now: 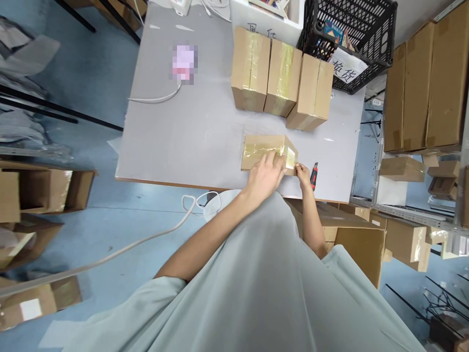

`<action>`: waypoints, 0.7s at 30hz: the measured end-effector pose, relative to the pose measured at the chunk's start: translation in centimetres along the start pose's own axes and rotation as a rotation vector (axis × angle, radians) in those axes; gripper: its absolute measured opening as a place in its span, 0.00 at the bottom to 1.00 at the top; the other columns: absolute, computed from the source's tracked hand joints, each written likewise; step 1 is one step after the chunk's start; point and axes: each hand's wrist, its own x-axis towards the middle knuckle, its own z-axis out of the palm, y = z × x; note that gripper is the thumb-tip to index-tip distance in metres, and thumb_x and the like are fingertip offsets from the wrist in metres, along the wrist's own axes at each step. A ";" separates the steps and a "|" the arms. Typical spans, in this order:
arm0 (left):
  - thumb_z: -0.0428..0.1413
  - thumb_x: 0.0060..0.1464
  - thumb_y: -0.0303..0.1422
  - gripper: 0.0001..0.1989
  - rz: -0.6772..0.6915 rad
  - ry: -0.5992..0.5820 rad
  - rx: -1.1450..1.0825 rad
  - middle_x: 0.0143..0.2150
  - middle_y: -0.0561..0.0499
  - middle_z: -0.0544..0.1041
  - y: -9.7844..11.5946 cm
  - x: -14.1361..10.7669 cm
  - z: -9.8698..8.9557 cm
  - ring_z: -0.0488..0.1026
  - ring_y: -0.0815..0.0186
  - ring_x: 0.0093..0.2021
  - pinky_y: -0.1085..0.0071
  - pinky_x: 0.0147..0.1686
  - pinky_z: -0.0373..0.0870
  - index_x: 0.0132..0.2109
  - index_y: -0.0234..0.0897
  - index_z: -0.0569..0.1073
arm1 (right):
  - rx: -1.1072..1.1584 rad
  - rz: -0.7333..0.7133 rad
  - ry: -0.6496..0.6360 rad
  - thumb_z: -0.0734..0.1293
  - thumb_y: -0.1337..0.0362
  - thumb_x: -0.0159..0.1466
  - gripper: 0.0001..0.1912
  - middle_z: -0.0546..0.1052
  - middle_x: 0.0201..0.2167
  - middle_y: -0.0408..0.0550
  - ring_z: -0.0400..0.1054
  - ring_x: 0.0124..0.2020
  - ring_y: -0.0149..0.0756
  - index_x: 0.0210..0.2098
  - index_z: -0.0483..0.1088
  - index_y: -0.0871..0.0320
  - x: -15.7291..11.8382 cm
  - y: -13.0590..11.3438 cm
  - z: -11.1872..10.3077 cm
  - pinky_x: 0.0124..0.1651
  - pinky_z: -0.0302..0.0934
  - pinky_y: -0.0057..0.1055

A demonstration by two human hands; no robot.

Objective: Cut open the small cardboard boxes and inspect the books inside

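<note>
A small taped cardboard box lies near the front edge of the table, with a white label on its right end. Resting on the top of this box, my left hand has its fingers spread. At the lower right corner by the label, my right hand pinches the box's edge. A red and black utility knife lies on the table just right of my right hand.
Three taped boxes stand in a row at the back of the grey table. Behind them are a white bin and a black crate. A cable lies at the left; an open carton sits below the front edge.
</note>
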 end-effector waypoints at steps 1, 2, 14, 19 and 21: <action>0.52 0.79 0.38 0.23 -0.008 0.042 -0.026 0.76 0.32 0.71 -0.9 -0.2 -0.2 0.73 0.42 0.72 0.49 0.67 0.77 0.73 0.36 0.74 | 0.028 0.023 0.007 0.60 0.43 0.74 0.30 0.87 0.49 0.62 0.78 0.49 0.45 0.49 0.81 0.63 -0.1 -0.2 0.0 0.53 0.75 0.40; 0.50 0.80 0.37 0.21 -0.018 0.086 -0.054 0.76 0.33 0.72 -1.8 -0.5 -0.4 0.73 0.43 0.72 0.48 0.70 0.75 0.71 0.36 0.76 | 0.065 0.048 0.014 0.62 0.44 0.73 0.30 0.87 0.52 0.64 0.79 0.51 0.46 0.51 0.81 0.63 -0.2 -0.5 0.2 0.56 0.75 0.41; 0.53 0.70 0.30 0.14 -0.748 0.365 -0.276 0.55 0.38 0.87 -17.2 -3.3 0.0 0.84 0.49 0.54 0.56 0.62 0.77 0.56 0.36 0.80 | 0.183 -0.054 -0.130 0.71 0.41 0.72 0.34 0.82 0.66 0.66 0.80 0.63 0.52 0.65 0.78 0.61 -4.1 -7.0 7.4 0.69 0.75 0.48; 0.55 0.72 0.37 0.14 -0.758 0.370 -0.175 0.53 0.34 0.87 -19.9 -3.8 -0.2 0.83 0.43 0.57 0.50 0.65 0.73 0.54 0.36 0.81 | 0.106 -0.208 -0.253 0.72 0.40 0.73 0.41 0.76 0.71 0.67 0.78 0.68 0.58 0.76 0.72 0.57 -7.8 -10.8 8.1 0.69 0.76 0.54; 0.53 0.74 0.39 0.14 -0.752 0.360 -0.141 0.55 0.30 0.85 -21.1 -4.0 -0.3 0.82 0.40 0.59 0.48 0.65 0.71 0.51 0.36 0.80 | 0.050 -0.326 -0.334 0.71 0.41 0.76 0.40 0.72 0.75 0.65 0.71 0.75 0.59 0.79 0.69 0.54 -9.7 -12.9 8.7 0.75 0.71 0.56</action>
